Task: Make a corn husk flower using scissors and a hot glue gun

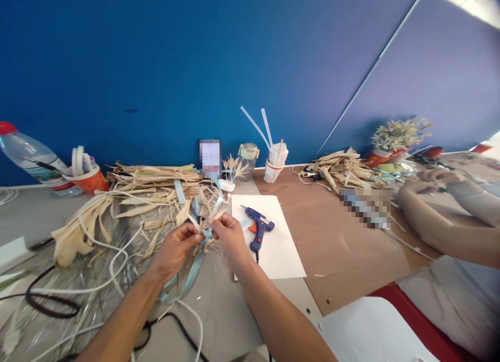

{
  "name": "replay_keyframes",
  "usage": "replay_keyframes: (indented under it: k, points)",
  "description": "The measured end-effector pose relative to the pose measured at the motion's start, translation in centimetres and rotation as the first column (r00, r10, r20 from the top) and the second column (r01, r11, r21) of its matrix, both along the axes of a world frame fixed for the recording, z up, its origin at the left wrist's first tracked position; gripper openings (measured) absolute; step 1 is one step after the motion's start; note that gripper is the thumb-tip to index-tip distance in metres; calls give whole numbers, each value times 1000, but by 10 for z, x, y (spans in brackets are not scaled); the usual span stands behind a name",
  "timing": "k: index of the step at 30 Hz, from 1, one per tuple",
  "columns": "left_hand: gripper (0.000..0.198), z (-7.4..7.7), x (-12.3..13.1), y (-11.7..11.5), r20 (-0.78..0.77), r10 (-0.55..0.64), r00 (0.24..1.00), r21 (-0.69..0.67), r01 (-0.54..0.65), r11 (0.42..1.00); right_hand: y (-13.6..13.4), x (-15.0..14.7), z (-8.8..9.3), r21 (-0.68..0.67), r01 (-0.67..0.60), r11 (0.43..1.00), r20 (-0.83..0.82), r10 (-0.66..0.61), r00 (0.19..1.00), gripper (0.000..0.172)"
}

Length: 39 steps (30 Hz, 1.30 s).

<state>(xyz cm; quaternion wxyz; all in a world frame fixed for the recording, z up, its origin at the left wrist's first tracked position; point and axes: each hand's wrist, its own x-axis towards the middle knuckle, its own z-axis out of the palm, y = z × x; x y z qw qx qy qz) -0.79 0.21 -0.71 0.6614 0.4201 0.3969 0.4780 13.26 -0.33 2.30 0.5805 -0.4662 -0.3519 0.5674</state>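
Both of my hands meet over the table's middle, pinching a small piece of dried corn husk [204,224] between them. My left hand [180,246] grips its left side with thumb and fingertips. On its right side, my right hand [228,237] is closed in a similar pinch. A light-blue ribbon [194,272] hangs and loops just below my hands. To the right of them, a blue glue gun [258,229] with an orange trigger lies on a white sheet of paper [287,258]. Dried husks [156,182] are heaped behind and left of my hands.
White cables [117,263] tangle at left. Behind stand a phone [210,156], a lidded jar [248,161] and a paper cup [273,170] holding glue sticks. A bottle [33,159] leans at far left. Another person's hands [433,181] work at right, near more husks [344,166].
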Motion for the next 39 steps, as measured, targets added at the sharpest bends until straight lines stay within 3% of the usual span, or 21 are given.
replay_keyframes:
  k: [11, 21, 31, 39]
  points:
    - [27, 3, -5, 1, 110, -142, 984, -60, 149, 987, 1, 0, -3, 11, -33, 999, -64, 33, 997, 23]
    - [29, 4, -6, 1, 62, -112, 992, -120, 119, 986, 1, 3, -2, 14, -48, 999, -55, 49, 997, 26]
    - [27, -1, -4, 2, 12, -122, 993, -79, 122, 989, 0, 2, 0, -30, -48, 998, 10, 48, 999, 18]
    - [24, 4, -3, 0, 32, -104, 994, -135, 108, 985, 0, 1, 2, -54, -74, 996, 1, 75, 997, 14]
